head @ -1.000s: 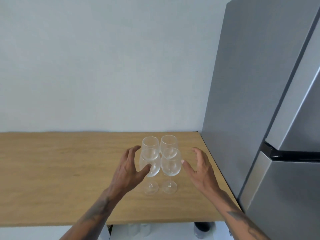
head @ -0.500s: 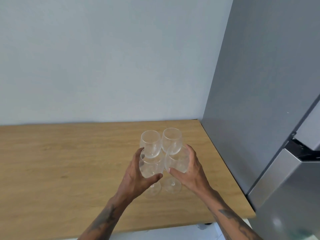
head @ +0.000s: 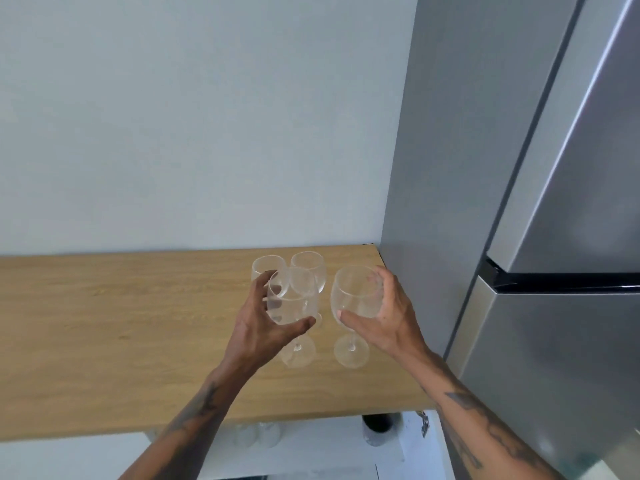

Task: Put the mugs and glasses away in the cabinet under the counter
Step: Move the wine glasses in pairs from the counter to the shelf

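Observation:
Several clear wine glasses are at the right end of the wooden counter (head: 104, 323). My left hand (head: 266, 327) is wrapped around the bowl of the front left wine glass (head: 294, 306), lifted off the counter. My right hand (head: 384, 317) grips the bowl of the front right wine glass (head: 353, 292), also raised and shifted right. Two more wine glasses, the back left one (head: 265, 268) and the back right one (head: 310, 271), stand on the counter behind them. Below the counter edge the open cabinet (head: 311, 445) shows glassware (head: 258, 434) inside.
A tall grey refrigerator (head: 519, 237) stands directly right of the counter, close to my right hand. A plain wall runs along the back. A dark round object (head: 379, 422) sits below the counter's front edge.
Both hands closed on the two front glasses and lifted them. The right glass has moved right, away from the group. The two back glasses stayed put.

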Tool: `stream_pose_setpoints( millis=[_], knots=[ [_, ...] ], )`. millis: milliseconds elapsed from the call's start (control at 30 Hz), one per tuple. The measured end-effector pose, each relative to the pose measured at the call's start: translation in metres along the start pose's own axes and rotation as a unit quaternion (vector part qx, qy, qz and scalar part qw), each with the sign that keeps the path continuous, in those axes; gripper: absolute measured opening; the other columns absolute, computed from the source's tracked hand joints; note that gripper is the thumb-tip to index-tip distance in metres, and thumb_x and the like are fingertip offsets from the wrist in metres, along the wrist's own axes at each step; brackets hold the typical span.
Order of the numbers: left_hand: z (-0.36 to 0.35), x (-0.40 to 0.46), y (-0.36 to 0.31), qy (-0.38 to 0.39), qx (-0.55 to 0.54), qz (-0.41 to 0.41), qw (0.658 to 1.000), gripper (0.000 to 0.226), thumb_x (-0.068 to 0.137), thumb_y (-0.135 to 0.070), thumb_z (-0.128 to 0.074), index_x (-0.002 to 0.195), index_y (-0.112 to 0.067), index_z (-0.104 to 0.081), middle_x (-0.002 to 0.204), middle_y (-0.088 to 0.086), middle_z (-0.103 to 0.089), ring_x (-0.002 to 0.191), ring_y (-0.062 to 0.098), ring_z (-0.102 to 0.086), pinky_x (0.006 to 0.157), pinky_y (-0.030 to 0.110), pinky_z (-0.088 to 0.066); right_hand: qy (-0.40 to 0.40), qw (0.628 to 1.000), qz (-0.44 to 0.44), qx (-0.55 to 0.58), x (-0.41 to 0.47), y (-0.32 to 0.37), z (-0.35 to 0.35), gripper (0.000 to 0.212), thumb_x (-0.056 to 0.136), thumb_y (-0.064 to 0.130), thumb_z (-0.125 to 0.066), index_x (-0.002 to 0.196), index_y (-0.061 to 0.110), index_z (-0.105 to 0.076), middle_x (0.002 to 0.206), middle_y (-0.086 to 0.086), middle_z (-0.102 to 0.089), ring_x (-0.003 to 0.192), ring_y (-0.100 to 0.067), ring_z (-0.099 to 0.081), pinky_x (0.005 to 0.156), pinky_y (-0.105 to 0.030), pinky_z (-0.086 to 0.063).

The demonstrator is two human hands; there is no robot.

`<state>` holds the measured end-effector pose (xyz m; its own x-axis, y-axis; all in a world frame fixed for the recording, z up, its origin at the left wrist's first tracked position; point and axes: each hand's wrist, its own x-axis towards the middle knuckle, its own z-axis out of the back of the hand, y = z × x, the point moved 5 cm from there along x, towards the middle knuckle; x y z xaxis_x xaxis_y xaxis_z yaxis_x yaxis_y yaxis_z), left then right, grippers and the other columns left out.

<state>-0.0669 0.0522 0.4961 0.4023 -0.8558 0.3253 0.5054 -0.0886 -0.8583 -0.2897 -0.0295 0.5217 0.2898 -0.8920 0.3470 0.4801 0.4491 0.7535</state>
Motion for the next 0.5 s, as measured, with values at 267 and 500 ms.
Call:
stream_pose_setpoints(
  millis=[267,500],
  knots=[
    [0.008,-0.049,-0.06,-0.044,-0.005,-0.033,0.998,0.101,0.05,-0.057,-0.094,0.133,-0.052,-0.037,0.119,-0.018,-0.061,0.103,0.002,-0.067,0.059,0.015,-0.057,-0.027,0.998,0.053,0.026,-0.026,0.028,0.069,0.097,0.066,0.047,-0.083,0.144,0.026,-0.03,0.145,0.003,-0.045,0.131,-0.014,-0.045,0.103,-0.026,-0.037],
    [0.026,-0.125,-0.068,-0.075,-0.023,-0.008,0.997,0.102,0.053,-0.049,-0.096,0.138,-0.041,-0.038,0.12,-0.009,-0.061,0.102,0.007,-0.068,0.061,0.013,-0.056,0.001,0.997,0.055,0.05,-0.091,0.036,0.062,0.091,0.065,0.045,-0.084,0.139,0.028,-0.035,0.137,0.007,-0.05,0.122,-0.008,-0.047,0.095,-0.01,-0.036]
  ],
)
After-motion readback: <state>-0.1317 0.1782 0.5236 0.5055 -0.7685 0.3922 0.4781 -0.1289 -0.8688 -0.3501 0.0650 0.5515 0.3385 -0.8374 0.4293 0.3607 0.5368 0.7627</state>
